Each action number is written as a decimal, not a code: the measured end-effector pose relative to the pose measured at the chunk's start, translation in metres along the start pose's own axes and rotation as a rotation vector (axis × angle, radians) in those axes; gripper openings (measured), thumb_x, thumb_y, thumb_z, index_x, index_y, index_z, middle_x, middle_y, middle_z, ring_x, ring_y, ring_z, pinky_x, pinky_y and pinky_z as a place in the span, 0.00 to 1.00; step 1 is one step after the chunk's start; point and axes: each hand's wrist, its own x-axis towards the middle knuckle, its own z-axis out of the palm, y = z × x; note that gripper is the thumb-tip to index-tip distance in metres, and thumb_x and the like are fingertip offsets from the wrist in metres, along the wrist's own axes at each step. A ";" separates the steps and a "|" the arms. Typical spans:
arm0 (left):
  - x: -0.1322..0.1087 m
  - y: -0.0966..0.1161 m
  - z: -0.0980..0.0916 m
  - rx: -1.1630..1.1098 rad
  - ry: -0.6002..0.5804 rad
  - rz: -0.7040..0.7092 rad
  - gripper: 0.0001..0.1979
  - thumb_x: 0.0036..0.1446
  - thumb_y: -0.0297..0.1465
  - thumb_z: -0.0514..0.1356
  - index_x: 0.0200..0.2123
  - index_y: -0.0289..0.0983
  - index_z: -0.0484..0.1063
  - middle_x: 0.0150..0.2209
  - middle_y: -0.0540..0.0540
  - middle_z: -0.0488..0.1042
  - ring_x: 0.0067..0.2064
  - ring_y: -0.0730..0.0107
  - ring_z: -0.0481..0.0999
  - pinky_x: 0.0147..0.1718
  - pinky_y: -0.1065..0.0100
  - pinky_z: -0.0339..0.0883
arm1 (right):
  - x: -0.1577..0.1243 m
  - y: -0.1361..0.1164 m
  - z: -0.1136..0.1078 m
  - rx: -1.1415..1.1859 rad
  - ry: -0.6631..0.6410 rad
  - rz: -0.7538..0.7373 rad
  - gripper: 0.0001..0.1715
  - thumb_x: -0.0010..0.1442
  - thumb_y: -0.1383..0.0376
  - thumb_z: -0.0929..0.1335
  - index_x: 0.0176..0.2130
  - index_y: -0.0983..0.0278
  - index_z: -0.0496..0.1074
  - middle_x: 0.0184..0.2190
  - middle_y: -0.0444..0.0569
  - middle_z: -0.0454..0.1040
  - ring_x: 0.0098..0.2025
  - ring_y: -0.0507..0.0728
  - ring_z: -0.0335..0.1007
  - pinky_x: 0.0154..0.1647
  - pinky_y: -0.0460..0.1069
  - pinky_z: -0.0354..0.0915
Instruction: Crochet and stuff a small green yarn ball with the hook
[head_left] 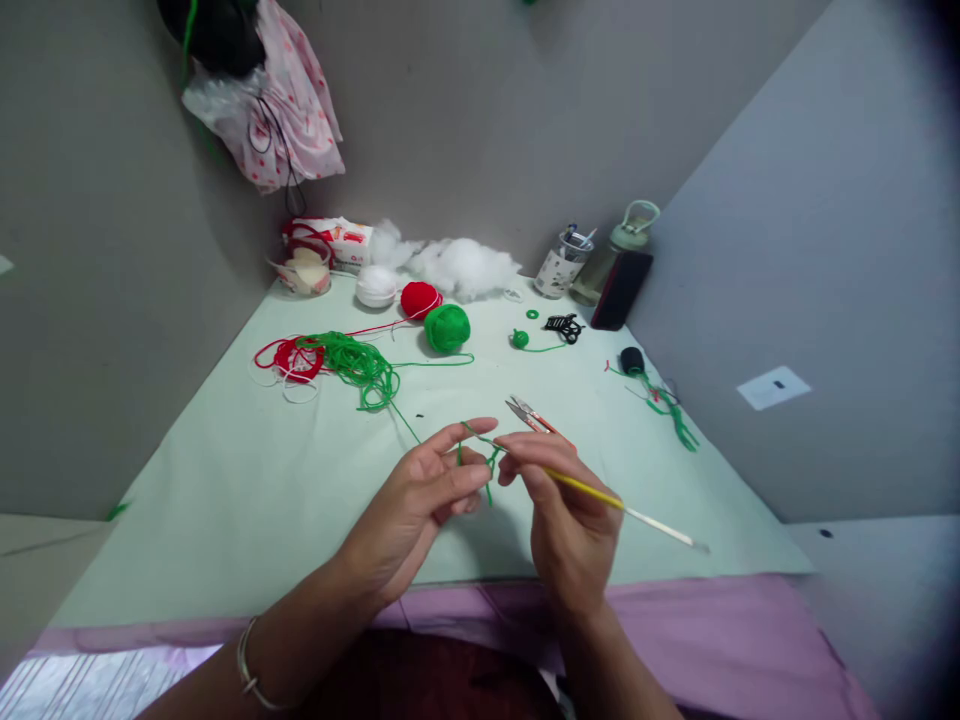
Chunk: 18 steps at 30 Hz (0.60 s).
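My left hand (427, 490) has green yarn (491, 470) running over its raised index finger, with thumb and fingers pinched on the strand. My right hand (570, 510) grips a crochet hook (585, 488) with a yellow and white handle, its tip at the green yarn close to the left fingertips. A short tail of yarn hangs below the hook. From the left hand a strand leads back to a loose green heap (360, 370) on the table. Just beyond the right hand lie thread snips (536, 415) with orange handles, partly covered by that hand.
Green (448, 328), red (421, 299) and white (376, 286) yarn balls sit at the back near white stuffing (469, 267). A pen cup (562, 265), a bottle (619, 250) and a phone (621, 290) stand back right. A black piece with green strands (632, 361) lies at right.
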 end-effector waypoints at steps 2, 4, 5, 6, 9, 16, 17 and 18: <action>0.000 -0.002 0.000 0.043 0.027 0.049 0.24 0.57 0.31 0.72 0.57 0.39 0.76 0.30 0.54 0.67 0.29 0.79 0.59 0.32 0.72 0.54 | -0.005 -0.001 0.002 -0.139 0.024 -0.120 0.23 0.65 0.79 0.68 0.51 0.56 0.81 0.45 0.49 0.82 0.44 0.55 0.79 0.42 0.50 0.76; 0.000 -0.005 0.000 0.130 0.074 0.147 0.23 0.58 0.31 0.71 0.57 0.41 0.75 0.32 0.53 0.70 0.32 0.77 0.62 0.35 0.71 0.57 | -0.009 -0.003 0.004 -0.252 0.030 -0.222 0.26 0.63 0.81 0.69 0.53 0.58 0.80 0.48 0.52 0.81 0.46 0.56 0.80 0.43 0.50 0.76; 0.000 -0.005 -0.001 0.173 0.094 0.194 0.23 0.59 0.31 0.71 0.57 0.42 0.75 0.33 0.52 0.71 0.34 0.76 0.63 0.36 0.71 0.58 | -0.011 -0.004 0.004 -0.268 0.021 -0.236 0.26 0.63 0.82 0.69 0.54 0.59 0.80 0.47 0.52 0.81 0.46 0.56 0.80 0.43 0.50 0.76; -0.001 -0.005 -0.002 0.206 0.105 0.227 0.23 0.59 0.31 0.70 0.58 0.43 0.75 0.34 0.52 0.71 0.34 0.76 0.64 0.37 0.71 0.58 | -0.011 -0.005 0.004 -0.255 0.006 -0.219 0.26 0.63 0.81 0.69 0.53 0.59 0.80 0.46 0.52 0.81 0.46 0.56 0.80 0.43 0.50 0.76; -0.002 -0.001 -0.003 0.241 0.093 0.215 0.25 0.60 0.31 0.70 0.60 0.44 0.74 0.34 0.52 0.71 0.34 0.75 0.63 0.35 0.70 0.57 | -0.007 -0.005 0.002 -0.079 -0.018 -0.040 0.20 0.67 0.77 0.68 0.50 0.58 0.81 0.42 0.49 0.81 0.41 0.55 0.79 0.41 0.51 0.76; -0.004 0.009 -0.004 0.216 0.036 0.118 0.24 0.58 0.30 0.68 0.58 0.41 0.75 0.35 0.51 0.69 0.33 0.74 0.62 0.33 0.69 0.57 | 0.004 0.002 -0.004 0.359 -0.044 0.275 0.12 0.72 0.65 0.66 0.43 0.61 0.80 0.38 0.49 0.82 0.30 0.52 0.77 0.31 0.49 0.76; -0.004 0.009 -0.004 0.218 0.036 0.120 0.24 0.58 0.29 0.68 0.58 0.41 0.76 0.35 0.51 0.69 0.33 0.74 0.62 0.33 0.69 0.57 | 0.003 0.001 -0.005 0.345 -0.049 0.271 0.12 0.73 0.64 0.65 0.43 0.62 0.80 0.38 0.49 0.81 0.30 0.53 0.78 0.31 0.50 0.76; -0.003 0.009 -0.005 0.221 0.040 0.123 0.23 0.58 0.29 0.68 0.58 0.41 0.76 0.35 0.51 0.69 0.33 0.74 0.62 0.33 0.69 0.57 | 0.002 -0.001 -0.006 0.305 -0.052 0.248 0.13 0.73 0.65 0.64 0.43 0.62 0.79 0.38 0.49 0.81 0.30 0.53 0.78 0.32 0.50 0.77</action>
